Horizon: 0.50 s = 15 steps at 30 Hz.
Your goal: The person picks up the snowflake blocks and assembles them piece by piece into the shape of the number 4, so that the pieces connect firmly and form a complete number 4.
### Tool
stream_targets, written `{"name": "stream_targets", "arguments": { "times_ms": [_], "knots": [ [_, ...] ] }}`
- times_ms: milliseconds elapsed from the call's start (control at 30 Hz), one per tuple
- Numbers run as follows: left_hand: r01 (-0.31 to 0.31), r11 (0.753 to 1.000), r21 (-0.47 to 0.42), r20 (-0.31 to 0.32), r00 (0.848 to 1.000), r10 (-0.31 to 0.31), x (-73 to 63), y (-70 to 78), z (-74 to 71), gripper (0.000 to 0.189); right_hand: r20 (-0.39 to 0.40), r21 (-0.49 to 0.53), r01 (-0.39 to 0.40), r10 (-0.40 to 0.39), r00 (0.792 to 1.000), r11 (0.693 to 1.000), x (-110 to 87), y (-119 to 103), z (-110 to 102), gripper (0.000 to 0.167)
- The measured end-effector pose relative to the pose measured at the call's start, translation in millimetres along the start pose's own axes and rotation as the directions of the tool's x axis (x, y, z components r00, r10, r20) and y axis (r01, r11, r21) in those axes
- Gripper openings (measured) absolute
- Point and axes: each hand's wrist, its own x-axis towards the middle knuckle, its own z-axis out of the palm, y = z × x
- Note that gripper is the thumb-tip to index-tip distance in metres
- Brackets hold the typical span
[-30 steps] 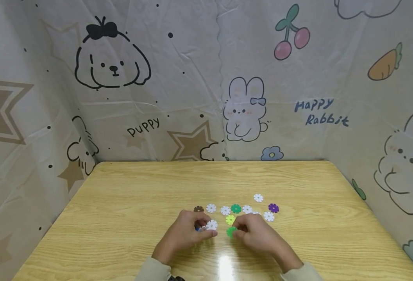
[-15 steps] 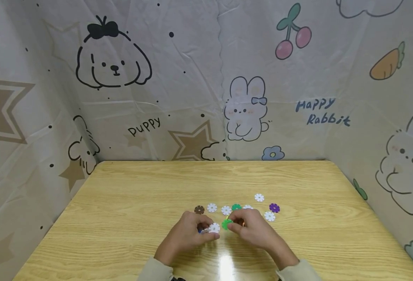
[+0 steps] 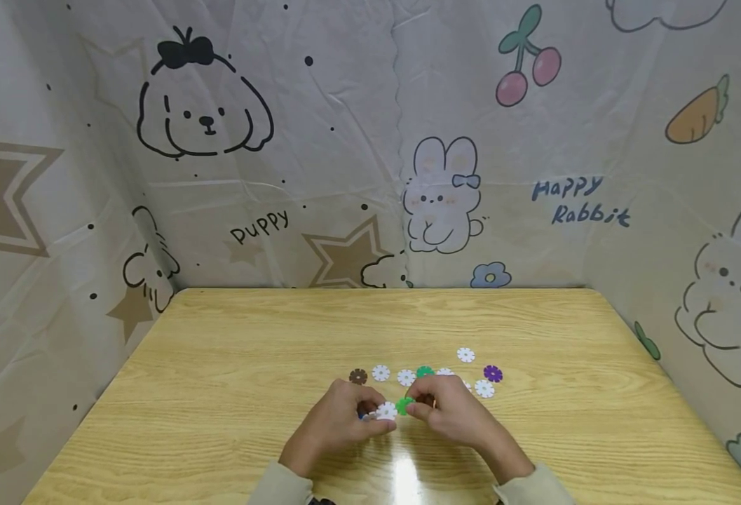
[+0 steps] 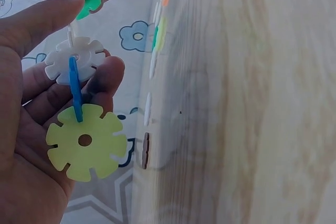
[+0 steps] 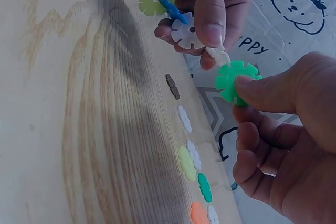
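My left hand (image 3: 338,419) grips a short chain of notched plastic discs over the near part of the table. In the left wrist view the chain runs from a pale yellow disc (image 4: 86,142) through a blue disc (image 4: 76,90) to a white disc (image 4: 75,60). A second white disc (image 5: 218,55), seen nearly edge-on, sticks out past the left thumb. My right hand (image 3: 449,414) pinches a bright green disc (image 5: 233,81) between thumb and forefinger. Its notched edge meets that end white disc in the right wrist view.
Loose discs lie on the wooden table (image 3: 250,351) beyond the hands: a brown disc (image 3: 358,376), a darker green disc (image 3: 424,372), a purple disc (image 3: 493,373) and several white ones. An orange disc (image 5: 198,212) and a yellow disc (image 5: 186,163) show too. Printed cloth walls surround the table.
My right hand has moved left and slightly up with the green disc, bringing it beside the white disc. My left hand has shifted slightly right, keeping its hold on the chain.
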Motion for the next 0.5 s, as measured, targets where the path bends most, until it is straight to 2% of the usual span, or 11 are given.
{"name": "stream_targets", "arguments": {
  "times_ms": [267,500],
  "knots": [
    [-0.011,1.0,0.013,0.012,1.0,0.011,2.2,1.3,2.4,0.02,0.008,-0.047,0.031,-0.031,0.999,0.998,1.2,0.5,-0.5,0.013],
    [-0.044,0.999,0.023,0.028,0.999,0.043,2.4,1.4,4.4,0.017,-0.014,-0.072,0.082,-0.083,0.996,0.994,3.4,-0.8,1.4,0.012]
  ]
}}
